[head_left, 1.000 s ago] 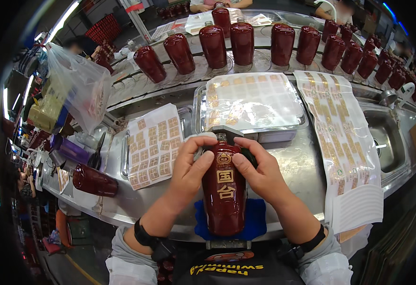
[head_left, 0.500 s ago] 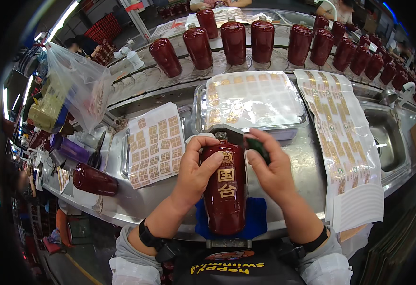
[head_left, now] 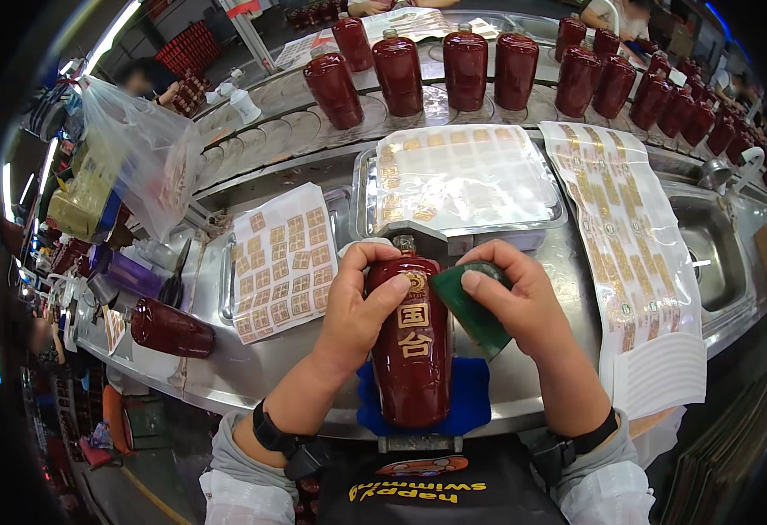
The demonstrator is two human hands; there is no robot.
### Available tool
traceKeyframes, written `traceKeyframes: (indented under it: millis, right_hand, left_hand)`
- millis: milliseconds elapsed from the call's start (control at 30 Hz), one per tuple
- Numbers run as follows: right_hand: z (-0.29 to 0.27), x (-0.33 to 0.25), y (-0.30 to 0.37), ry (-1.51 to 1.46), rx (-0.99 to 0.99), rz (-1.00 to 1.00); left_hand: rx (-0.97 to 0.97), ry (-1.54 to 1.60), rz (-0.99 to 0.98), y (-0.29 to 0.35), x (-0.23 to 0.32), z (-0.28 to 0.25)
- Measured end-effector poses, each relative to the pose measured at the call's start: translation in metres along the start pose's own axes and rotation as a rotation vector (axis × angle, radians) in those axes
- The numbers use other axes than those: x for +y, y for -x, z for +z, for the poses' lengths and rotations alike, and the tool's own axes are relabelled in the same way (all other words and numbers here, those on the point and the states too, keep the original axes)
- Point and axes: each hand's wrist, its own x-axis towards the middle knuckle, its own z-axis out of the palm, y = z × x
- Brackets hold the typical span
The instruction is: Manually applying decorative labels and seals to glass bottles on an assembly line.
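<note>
A dark red glazed bottle (head_left: 411, 350) with gold characters lies on its side on a blue cloth pad (head_left: 472, 398) at the front of the steel bench. My left hand (head_left: 357, 306) grips its shoulder from the left, thumb on the round gold label near the neck. My right hand (head_left: 510, 302) holds a dark green sponge-like pad (head_left: 471, 311) just right of the bottle's upper body, touching or nearly touching it.
A steel tray (head_left: 462, 184) of gold labels sits behind the bottle. Label sheets lie left (head_left: 283, 258) and right (head_left: 633, 227). Several red bottles (head_left: 462, 66) ride a conveyor at the back. Another red bottle (head_left: 171, 328) lies far left, and a sink (head_left: 707, 249) is at right.
My right hand has come off the bottle's neck and now holds the green pad out at the bottle's right side. The conveyor bottles have shifted left.
</note>
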Motion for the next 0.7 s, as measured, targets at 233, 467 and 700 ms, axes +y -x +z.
traceKeyframes:
  millis: [233,467,700]
  right_hand:
    - [0.0044,-0.0049,-0.0087,-0.038,-0.096,0.038]
    - [0.0076,-0.0006,-0.0067,-0.064,-0.086,-0.032]
    - [0.0022,-0.0011,-0.0026,0.028,-0.03,-0.034]
  left_hand:
    - [0.005,-0.099,0.032,0.0002,-0.0008,0.0001]
    - [0.007,-0.343,0.104,0.0001,-0.0043,-0.0027]
    - [0.015,-0.301,0.093,-0.0005,-0.0041,-0.0008]
